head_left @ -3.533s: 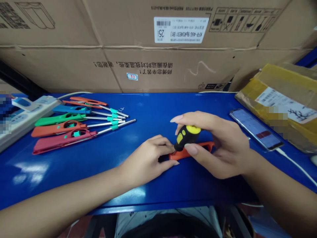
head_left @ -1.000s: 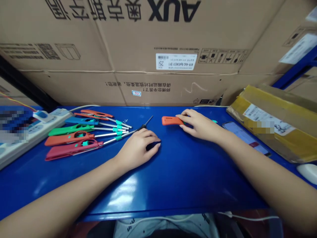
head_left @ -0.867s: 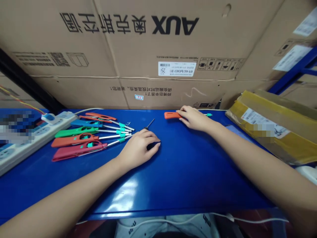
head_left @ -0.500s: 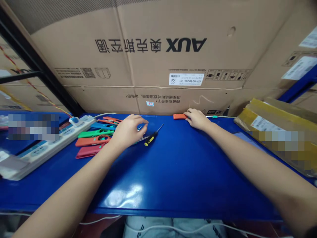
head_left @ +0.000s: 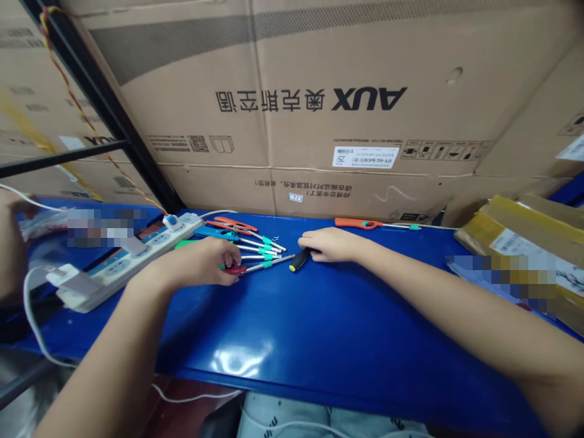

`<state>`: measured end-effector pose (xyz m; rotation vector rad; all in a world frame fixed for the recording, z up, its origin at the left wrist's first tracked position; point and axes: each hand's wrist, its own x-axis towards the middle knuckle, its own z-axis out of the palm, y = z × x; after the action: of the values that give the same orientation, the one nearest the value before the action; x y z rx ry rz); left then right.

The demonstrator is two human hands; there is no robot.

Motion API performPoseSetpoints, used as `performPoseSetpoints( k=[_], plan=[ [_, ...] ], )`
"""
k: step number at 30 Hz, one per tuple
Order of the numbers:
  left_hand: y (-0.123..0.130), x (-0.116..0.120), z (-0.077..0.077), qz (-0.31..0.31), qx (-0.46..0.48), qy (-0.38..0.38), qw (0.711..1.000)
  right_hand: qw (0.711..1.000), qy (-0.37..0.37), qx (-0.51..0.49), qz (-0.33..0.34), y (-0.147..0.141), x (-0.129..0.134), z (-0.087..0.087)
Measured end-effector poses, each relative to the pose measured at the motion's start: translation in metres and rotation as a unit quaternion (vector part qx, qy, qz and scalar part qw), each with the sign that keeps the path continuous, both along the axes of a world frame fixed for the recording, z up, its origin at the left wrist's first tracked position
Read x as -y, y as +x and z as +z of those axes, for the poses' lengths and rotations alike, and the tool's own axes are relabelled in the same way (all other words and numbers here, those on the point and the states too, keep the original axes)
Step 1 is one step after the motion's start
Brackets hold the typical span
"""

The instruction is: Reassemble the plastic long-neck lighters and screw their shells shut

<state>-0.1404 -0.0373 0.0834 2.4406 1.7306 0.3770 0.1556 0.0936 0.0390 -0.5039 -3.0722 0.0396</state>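
My left hand [head_left: 207, 261] is closed around the handle of a red long-nosed lighter [head_left: 237, 269], whose metal tube points right. Beside it lie more such lighters: an orange one [head_left: 232, 225], a blue one [head_left: 216, 233] and a green one [head_left: 182, 244] that is mostly hidden behind this hand. My right hand [head_left: 335, 244] has its fingers closed on a black and yellow screwdriver [head_left: 299, 262] lying near the lighter tips. Against the carton at the back rests another orange lighter [head_left: 356, 223], apart from both hands.
A white power strip [head_left: 155, 243] with plugs and cords runs along the left of the blue table [head_left: 319, 328]. Behind stands a large cardboard carton [head_left: 292, 134]. At right is a taped box [head_left: 524, 243]. Another person's arm [head_left: 11, 243] shows at far left.
My right hand has left the orange lighter at the back and come left onto the screwdriver. My left hand has moved down onto the red lighter. The view has turned left.
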Motion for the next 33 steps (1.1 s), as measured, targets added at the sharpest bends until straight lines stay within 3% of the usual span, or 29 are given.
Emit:
performPoseSetpoints(
  k=[5, 10, 15, 18, 22, 24, 28, 33],
  plan=[
    [-0.02, 0.024, -0.015, -0.003, -0.045, -0.027, 0.999, 0.994, 0.006, -0.05, -0.101, 0.005, -0.025, -0.002],
    [-0.033, 0.025, -0.03, 0.006, -0.039, -0.005, 0.999, 0.98, 0.004, -0.063, -0.188, -0.013, -0.047, -0.015],
    [-0.035, 0.02, -0.038, -0.015, -0.033, 0.005, 0.999, 0.967, -0.001, -0.076, -0.243, -0.026, -0.04, -0.017],
    [-0.036, 0.017, -0.042, -0.036, -0.017, 0.006, 0.999, 0.973, -0.006, -0.097, -0.209, -0.026, -0.017, -0.014],
    [-0.04, 0.017, -0.047, -0.056, 0.001, 0.016, 0.998, 0.995, -0.057, -0.065, -0.05, -0.023, 0.021, -0.013],
    [-0.038, 0.017, -0.047, -0.068, -0.001, 0.018, 0.998, 0.996, -0.068, -0.053, -0.025, -0.02, 0.036, -0.014],
    [-0.012, 0.018, -0.045, -0.091, -0.001, 0.016, 0.996, 0.994, -0.1, -0.031, -0.04, 0.001, 0.054, -0.006],
    [0.067, 0.017, -0.045, -0.133, 0.029, -0.005, 0.991, 0.975, -0.171, 0.045, -0.133, 0.07, 0.067, 0.016]
  ],
)
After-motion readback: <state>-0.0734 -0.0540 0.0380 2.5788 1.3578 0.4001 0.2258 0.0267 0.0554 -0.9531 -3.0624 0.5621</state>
